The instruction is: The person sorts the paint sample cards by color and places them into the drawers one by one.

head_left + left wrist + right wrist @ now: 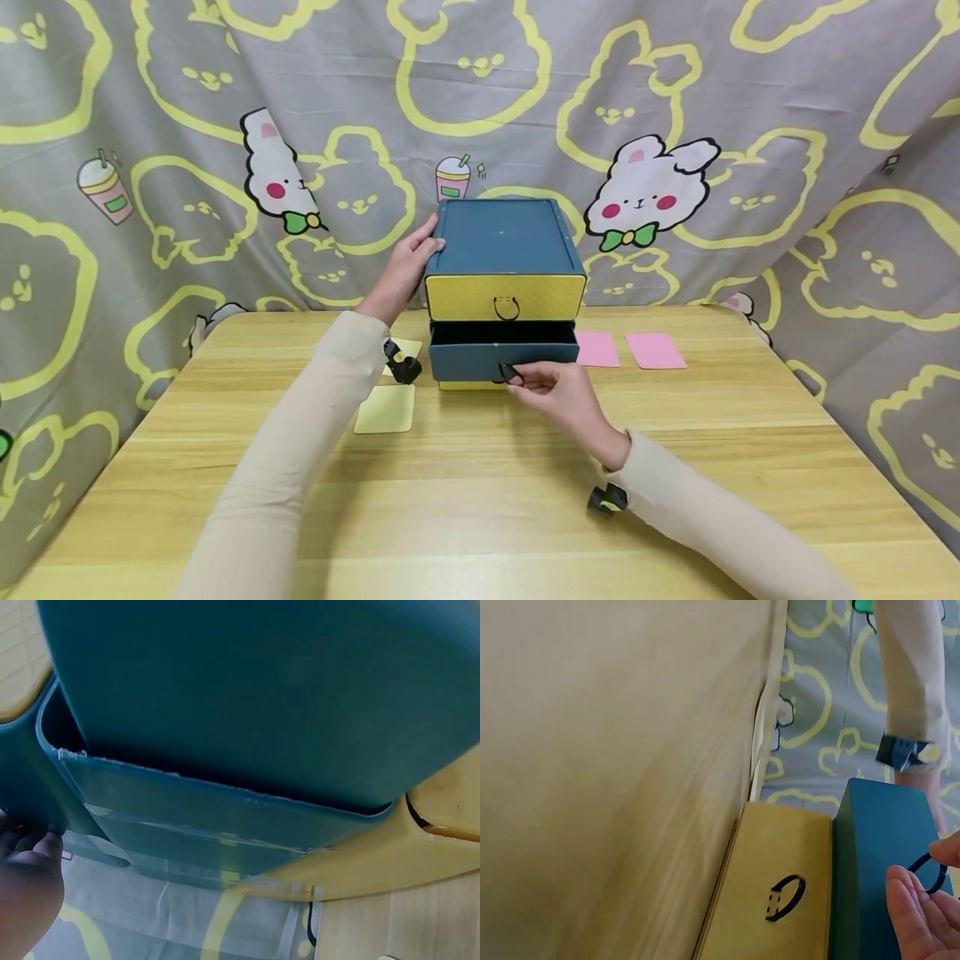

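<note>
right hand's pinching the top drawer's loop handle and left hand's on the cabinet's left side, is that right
Wrong drawer: the head view shows the right hand pinching the loop handle of the blue middle drawer. The left hand is on the left side of the cabinet.

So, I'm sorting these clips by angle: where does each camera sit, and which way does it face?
Head: worn on the head, facing forward and down at the drawer cabinet; left hand, right hand and both sleeves show.
Left wrist: facing the pulled-out blue drawer close up, picture turned sideways; left fingers show at the left edge.
Right wrist: facing the drawer fronts, also sideways; right fingers show, plus the left sleeve.
Shared: head and right wrist both show the right hand pinching the blue drawer's black loop pull.
</note>
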{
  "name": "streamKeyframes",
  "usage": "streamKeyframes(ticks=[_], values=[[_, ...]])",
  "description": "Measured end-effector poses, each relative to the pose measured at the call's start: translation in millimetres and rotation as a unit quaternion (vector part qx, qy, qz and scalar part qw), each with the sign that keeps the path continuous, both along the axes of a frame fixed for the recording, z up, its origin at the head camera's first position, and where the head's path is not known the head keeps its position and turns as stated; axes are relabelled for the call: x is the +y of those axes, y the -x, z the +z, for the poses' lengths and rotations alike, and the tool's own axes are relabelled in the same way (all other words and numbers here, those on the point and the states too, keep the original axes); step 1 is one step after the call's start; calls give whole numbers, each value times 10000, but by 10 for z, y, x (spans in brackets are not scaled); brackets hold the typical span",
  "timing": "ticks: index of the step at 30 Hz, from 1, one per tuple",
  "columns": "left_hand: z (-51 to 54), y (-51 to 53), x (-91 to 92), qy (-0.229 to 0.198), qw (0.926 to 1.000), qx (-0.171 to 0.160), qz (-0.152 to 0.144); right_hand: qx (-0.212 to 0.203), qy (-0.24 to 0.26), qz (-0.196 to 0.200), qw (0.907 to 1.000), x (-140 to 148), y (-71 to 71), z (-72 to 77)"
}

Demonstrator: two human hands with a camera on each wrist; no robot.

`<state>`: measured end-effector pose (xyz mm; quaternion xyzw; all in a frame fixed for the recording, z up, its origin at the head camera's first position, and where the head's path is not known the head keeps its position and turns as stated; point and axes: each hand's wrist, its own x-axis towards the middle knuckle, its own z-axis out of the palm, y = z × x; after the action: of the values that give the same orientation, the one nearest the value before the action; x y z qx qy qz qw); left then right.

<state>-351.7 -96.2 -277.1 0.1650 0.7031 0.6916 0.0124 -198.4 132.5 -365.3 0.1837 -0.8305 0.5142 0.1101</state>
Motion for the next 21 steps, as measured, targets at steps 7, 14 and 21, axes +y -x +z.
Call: streamKeyframes(ticks=[7,14,21], values=[[25,-3,-9,-58,9998,-96,-133,-317,57,283,9991,36,-271,40],[16,4,-19,-80,9998,-31,-179,-578,211,686,9957,38,-470,34],[-1,6,-2,-81,10000,27,-51,-819,373,861,9922,71,-621,10]])
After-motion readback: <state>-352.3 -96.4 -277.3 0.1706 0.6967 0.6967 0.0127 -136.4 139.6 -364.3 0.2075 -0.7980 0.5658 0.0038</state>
